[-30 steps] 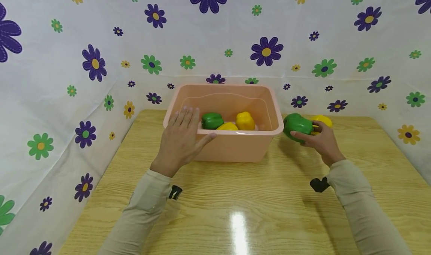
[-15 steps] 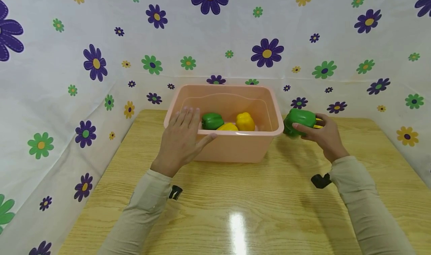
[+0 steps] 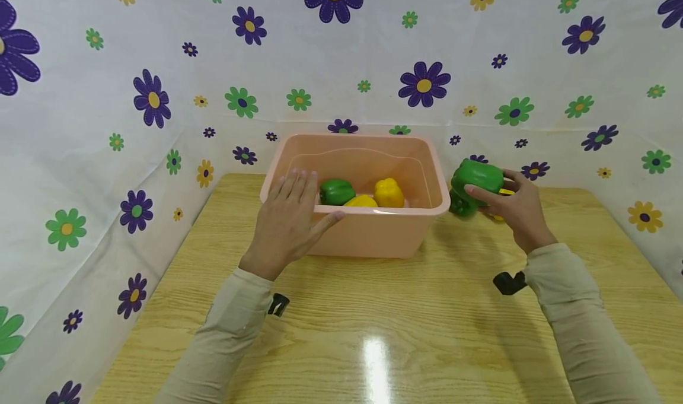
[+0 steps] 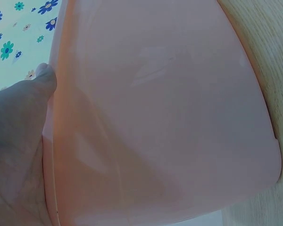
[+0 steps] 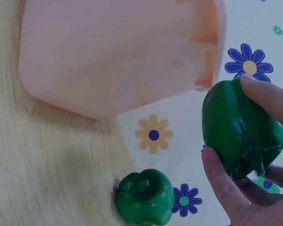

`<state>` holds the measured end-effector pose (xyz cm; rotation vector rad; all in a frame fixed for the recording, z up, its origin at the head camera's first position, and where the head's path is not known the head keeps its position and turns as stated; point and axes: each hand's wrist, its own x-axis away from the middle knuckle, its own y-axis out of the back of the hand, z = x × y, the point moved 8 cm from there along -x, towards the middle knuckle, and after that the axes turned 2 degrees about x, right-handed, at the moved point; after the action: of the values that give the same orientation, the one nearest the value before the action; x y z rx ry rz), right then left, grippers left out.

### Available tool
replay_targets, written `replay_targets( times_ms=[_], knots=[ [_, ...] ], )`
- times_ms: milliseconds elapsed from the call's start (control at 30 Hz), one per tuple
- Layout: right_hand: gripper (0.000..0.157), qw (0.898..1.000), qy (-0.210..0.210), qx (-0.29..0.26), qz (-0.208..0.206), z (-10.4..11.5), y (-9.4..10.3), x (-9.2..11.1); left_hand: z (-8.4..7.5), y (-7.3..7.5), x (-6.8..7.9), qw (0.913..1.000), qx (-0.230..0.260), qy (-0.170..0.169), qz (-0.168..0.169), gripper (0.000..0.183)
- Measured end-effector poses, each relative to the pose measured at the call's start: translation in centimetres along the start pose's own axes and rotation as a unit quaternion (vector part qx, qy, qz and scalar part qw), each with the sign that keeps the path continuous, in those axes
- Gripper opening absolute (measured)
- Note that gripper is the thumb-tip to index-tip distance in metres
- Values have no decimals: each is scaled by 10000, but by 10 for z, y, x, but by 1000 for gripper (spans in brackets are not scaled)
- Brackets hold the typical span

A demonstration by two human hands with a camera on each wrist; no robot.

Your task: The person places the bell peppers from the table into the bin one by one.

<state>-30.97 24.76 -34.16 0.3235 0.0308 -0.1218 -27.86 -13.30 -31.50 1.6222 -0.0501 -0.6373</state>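
Head view: left hand point(image 3: 284, 227) straight-fingered; right hand point(image 3: 519, 206) grips pepper point(image 3: 482, 176), seemingly airborne; best clear tub rim point(image 3: 443, 190) at nine o'clock.

No text or number seems legible, the wrist views being dim.

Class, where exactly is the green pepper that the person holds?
In the head view, the green pepper is in the right grip, just right of the pink bin, with another green pepper partly showing below it.
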Motion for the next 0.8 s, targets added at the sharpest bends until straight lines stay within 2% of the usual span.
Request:
replay_targets(
  times_ms=[433,800],
  knots=[
    [86,9991,219,-334,-154,20,-1,0,0,0,0,10000,-20,16,21,94],
    [83,9983,395,-395,-164,35,-7,3,1,0,0,10000,5,19,9,93]
  ],
)
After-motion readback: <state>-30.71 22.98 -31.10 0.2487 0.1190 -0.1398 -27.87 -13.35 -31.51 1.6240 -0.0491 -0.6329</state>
